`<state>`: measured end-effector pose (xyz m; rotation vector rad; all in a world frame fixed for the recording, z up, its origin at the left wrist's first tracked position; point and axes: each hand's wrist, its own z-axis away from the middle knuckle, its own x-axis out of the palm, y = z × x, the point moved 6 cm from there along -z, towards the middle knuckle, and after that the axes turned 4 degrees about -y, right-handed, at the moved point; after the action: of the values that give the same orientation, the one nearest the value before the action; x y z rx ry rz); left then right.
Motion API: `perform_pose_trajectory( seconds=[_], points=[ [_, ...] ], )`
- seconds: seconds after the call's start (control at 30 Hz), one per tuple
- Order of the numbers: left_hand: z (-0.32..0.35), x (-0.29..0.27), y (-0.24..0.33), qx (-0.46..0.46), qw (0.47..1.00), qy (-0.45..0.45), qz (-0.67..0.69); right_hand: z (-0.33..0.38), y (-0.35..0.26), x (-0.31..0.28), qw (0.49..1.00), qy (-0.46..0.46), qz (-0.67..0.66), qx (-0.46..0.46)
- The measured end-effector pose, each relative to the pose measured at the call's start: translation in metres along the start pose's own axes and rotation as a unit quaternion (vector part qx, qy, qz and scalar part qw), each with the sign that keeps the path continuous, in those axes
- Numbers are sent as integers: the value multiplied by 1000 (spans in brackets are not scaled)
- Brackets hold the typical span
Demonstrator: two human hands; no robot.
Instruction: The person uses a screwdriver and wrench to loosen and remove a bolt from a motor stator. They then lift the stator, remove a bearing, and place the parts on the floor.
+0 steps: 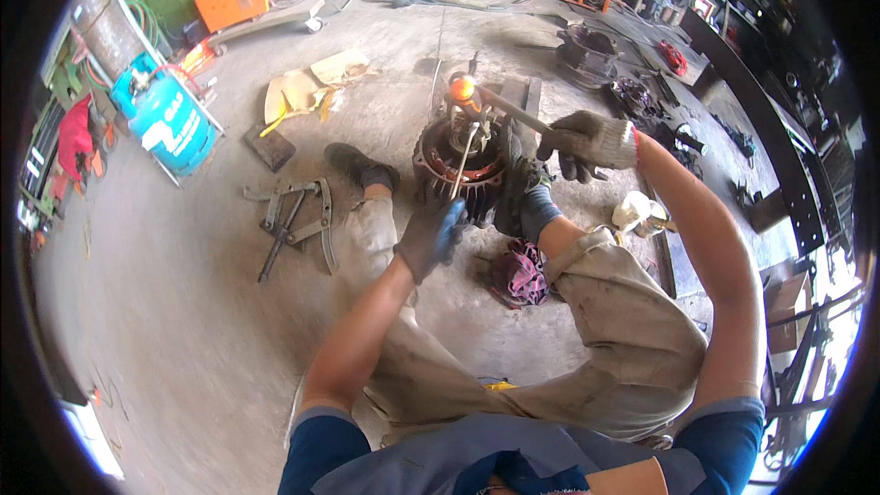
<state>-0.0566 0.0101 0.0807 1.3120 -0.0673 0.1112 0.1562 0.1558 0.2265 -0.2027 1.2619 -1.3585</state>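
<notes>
We've got the gloved left hand (431, 236) pinching a thin metal rod (464, 163) propped against the motor housing (461, 168) on the floor between our feet. Right hand (587, 142) is wrapped tight around an orange-headed hammer (500, 105) above it. Puller (295, 220) lies farther left.

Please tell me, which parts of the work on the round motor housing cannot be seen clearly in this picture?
- Head view: the inside of the motor housing is too small and dark.
- The glowing tip is overexposed, so its contact point is unclear.
- The right hand covers part of the tool handle.
- The left hand hides the thin rod's lower end.
</notes>
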Motion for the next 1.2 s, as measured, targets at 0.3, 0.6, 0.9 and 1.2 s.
perform_pose_trajectory(
  seconds=[0.3,0.6,0.9,1.2],
  points=[
    [43,-40,8,-10,996,27,-87,-27,-13,-73,859,217,453,-99],
    [7,-30,73,238,939,195,155,-33,12,-45,882,264,388,-44],
    [-41,8,155,365,917,159,-28,-34,14,-41,900,253,354,-1],
    [-45,5,151,383,889,230,-100,-39,14,-37,897,249,365,-21]
  ],
)
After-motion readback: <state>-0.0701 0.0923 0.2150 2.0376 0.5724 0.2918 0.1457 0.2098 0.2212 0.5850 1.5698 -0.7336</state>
